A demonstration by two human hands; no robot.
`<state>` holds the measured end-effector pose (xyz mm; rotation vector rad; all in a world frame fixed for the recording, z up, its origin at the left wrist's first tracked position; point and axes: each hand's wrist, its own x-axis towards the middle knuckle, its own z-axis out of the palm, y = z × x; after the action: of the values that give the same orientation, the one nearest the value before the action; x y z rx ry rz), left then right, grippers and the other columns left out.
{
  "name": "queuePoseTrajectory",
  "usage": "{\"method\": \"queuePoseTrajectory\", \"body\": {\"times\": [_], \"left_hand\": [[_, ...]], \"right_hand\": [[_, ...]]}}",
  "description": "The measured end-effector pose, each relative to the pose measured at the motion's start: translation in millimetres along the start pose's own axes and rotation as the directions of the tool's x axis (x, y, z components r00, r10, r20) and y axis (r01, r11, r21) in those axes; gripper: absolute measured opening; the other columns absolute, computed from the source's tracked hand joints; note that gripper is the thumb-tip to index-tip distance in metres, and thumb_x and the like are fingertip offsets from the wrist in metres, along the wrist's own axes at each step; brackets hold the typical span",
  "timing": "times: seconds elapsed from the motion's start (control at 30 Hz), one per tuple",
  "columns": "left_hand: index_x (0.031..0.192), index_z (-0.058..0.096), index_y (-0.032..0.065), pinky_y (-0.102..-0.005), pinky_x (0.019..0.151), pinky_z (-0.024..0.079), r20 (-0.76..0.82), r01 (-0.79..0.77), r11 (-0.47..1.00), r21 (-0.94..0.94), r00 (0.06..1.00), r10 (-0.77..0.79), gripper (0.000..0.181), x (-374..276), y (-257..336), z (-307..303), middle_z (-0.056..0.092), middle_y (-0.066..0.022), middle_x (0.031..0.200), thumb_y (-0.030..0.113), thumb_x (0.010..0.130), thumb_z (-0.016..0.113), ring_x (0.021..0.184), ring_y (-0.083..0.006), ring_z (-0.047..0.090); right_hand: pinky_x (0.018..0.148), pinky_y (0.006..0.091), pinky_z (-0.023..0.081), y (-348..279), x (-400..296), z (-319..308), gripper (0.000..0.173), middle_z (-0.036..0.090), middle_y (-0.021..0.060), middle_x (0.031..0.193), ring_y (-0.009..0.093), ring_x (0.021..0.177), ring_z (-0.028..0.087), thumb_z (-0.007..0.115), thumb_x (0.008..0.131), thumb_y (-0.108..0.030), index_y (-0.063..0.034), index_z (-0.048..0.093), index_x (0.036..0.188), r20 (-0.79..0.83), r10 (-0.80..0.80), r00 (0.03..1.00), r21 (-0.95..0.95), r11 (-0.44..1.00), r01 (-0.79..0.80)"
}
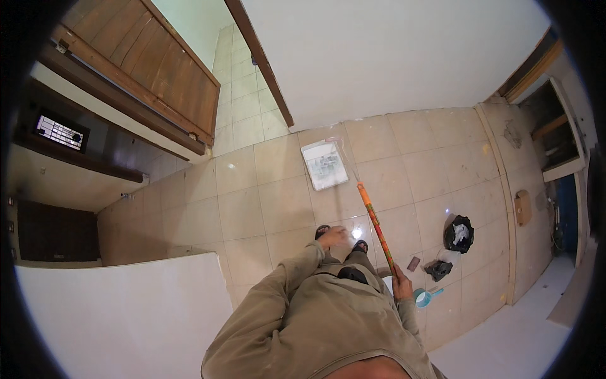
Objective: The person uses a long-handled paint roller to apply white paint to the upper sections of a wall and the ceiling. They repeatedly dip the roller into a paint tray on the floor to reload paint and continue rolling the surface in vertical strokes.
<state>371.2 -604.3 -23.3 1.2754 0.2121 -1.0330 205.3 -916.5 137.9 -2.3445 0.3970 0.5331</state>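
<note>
My right hand (402,284) grips the lower end of a paint roller's extension pole (377,227), patterned red and green with an orange upper end. From its tip a thin wire frame (348,158) runs to a pinkish roller head (334,139) at the far rim of a white paint tray (325,166). White paint smears the tray, which lies on the tiled floor. My left hand (335,236) is held over my sandalled feet, slightly blurred, fingers apart and nothing in them.
To my right on the floor are a turquoise dipper (423,298), a small dark brown block (413,264), a crumpled black bag (439,270) and an open black bag (459,233) with white contents. A white wall (393,57) rises ahead. A wooden door (156,66) stands ajar at left.
</note>
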Motion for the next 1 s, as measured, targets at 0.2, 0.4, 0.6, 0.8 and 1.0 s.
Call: {"method": "queuePoseTrajectory", "body": {"times": [0.2, 0.4, 0.6, 0.8, 1.0], "left_hand": [[0.134, 0.049, -0.0024, -0.0336, 0.07, 0.054, -0.359, 0.014, 0.995, -0.098, 0.932, -0.048, 0.043, -61.1, -50.2, -80.1, 0.064, -0.0151, 0.11, 0.022, 0.099, 0.054, 0.092, -0.0238, 0.068], [0.143, 0.041, -0.002, -0.0434, 0.084, 0.055, -0.609, 0.237, 0.968, -0.083, 0.756, -0.237, 0.052, -133.1, -69.1, -96.5, 0.062, -0.0203, 0.12, 0.025, 0.1, 0.05, 0.104, -0.0286, 0.066], [0.137, 0.048, -0.0013, -0.0333, 0.064, 0.052, -0.653, 0.187, 0.962, -0.201, 0.707, -0.274, 0.045, -170.0, -107.3, -98.9, 0.066, -0.015, 0.106, 0.022, 0.098, 0.053, 0.087, -0.0223, 0.068], [0.135, 0.048, -0.0043, -0.0315, 0.061, 0.052, -0.668, 0.178, 0.97, -0.166, 0.704, -0.243, 0.046, -178.3, -112.2, -96.4, 0.065, -0.0164, 0.105, 0.022, 0.098, 0.053, 0.085, -0.0224, 0.068], [0.134, 0.048, -0.0047, -0.0334, 0.063, 0.053, -0.647, 0.126, 0.98, -0.157, 0.736, -0.198, 0.046, -160.1, -110.1, -101.8, 0.066, -0.0168, 0.106, 0.023, 0.098, 0.053, 0.089, -0.0228, 0.069]], "right_hand": [[0.096, 0.0491, 0.049, -12.1, 84.9, 41.7, 0.051, 0.065, 0.0219, 0.121, 0.043, 0.11, 0.062, 0.052, 0.091, -0.013, -0.0224, 0.052, 0.141, 0.109, 0.107, 0.988, -0.143, 0.985, -0.091], [0.086, 0.0563, 0.051, 2.6, 166.8, 102.4, 0.049, 0.068, 0.0219, 0.108, 0.044, 0.1, 0.065, 0.053, 0.093, -0.02, -0.0325, 0.051, 0.141, 0.111, 0.036, 0.993, -0.193, 0.981, -0.014], [0.083, 0.053, 0.054, -17.1, 206.8, 117.8, 0.059, 0.069, 0.0204, 0.108, 0.041, 0.099, 0.067, 0.06, 0.089, -0.015, -0.0373, 0.047, 0.142, 0.123, 0.056, 0.991, -0.241, 0.97, -0.025], [0.083, 0.0522, 0.054, -24.6, 210.5, 122.9, 0.061, 0.07, 0.0194, 0.104, 0.039, 0.099, 0.068, 0.062, 0.088, -0.014, -0.032, 0.044, 0.144, 0.183, 0.079, 0.98, -0.3, 0.954, -0.021], [0.081, 0.0522, 0.054, -12.1, 191.1, 118.8, 0.05, 0.07, 0.0181, 0.104, 0.039, 0.096, 0.068, 0.058, 0.094, -0.026, -0.0285, 0.048, 0.143, 0.164, 0.095, 0.982, -0.359, 0.933, -0.031]]}}
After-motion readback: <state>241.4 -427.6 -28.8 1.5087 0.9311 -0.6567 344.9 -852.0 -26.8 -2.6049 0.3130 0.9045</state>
